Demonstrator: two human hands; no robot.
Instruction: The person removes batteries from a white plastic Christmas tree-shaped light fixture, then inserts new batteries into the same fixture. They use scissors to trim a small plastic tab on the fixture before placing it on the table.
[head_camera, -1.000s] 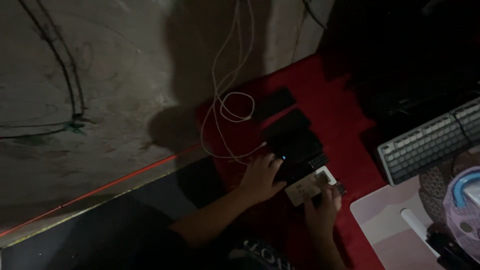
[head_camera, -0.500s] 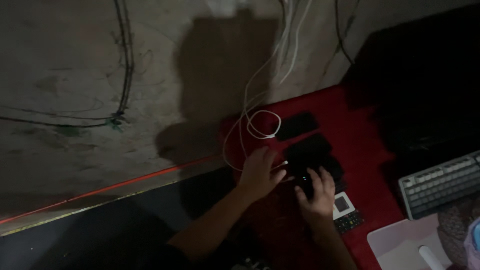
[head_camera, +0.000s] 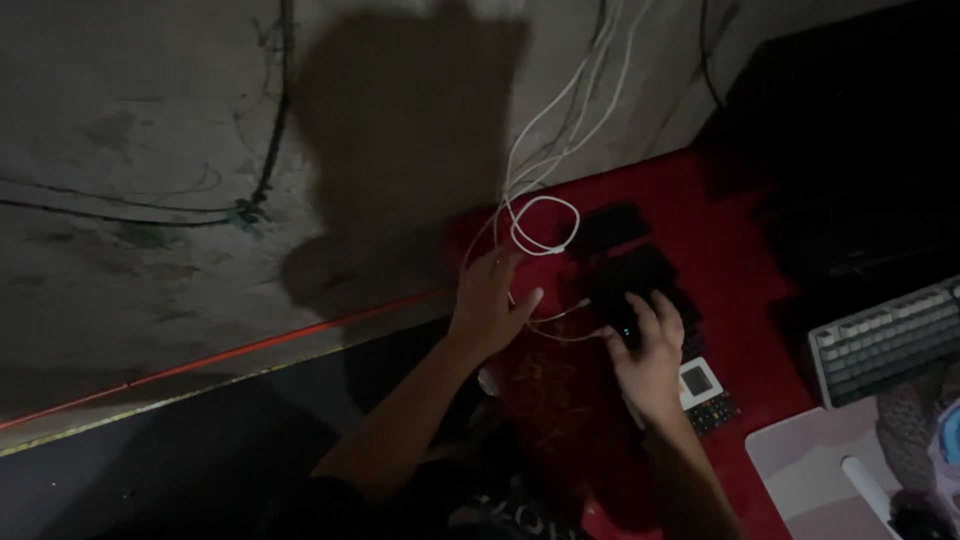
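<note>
My left hand (head_camera: 487, 306) lies flat at the left edge of the red table top (head_camera: 700, 200), fingers apart, with a thin white cable (head_camera: 543, 224) running under it between thumb and fingers. The cable loops just beyond the fingertips and climbs the wall. It is too dark to see any grip on it. My right hand (head_camera: 651, 352) is curled over the near end of a black flat device (head_camera: 632, 278) with a tiny lit dot. One cable end reaches that device. A small calculator-like gadget (head_camera: 702, 388) lies right of my right wrist.
A second black flat device (head_camera: 607, 227) lies farther back on the red surface. A grey keyboard (head_camera: 885, 341) and a pale mat (head_camera: 800, 470) with a white object are at the right. A bare concrete wall (head_camera: 150, 150) with dark wires fills the left. The far right is in shadow.
My left hand slid left and back, off the black device and onto the cable by the table edge. My right hand came up from the small gadget onto the black device.
</note>
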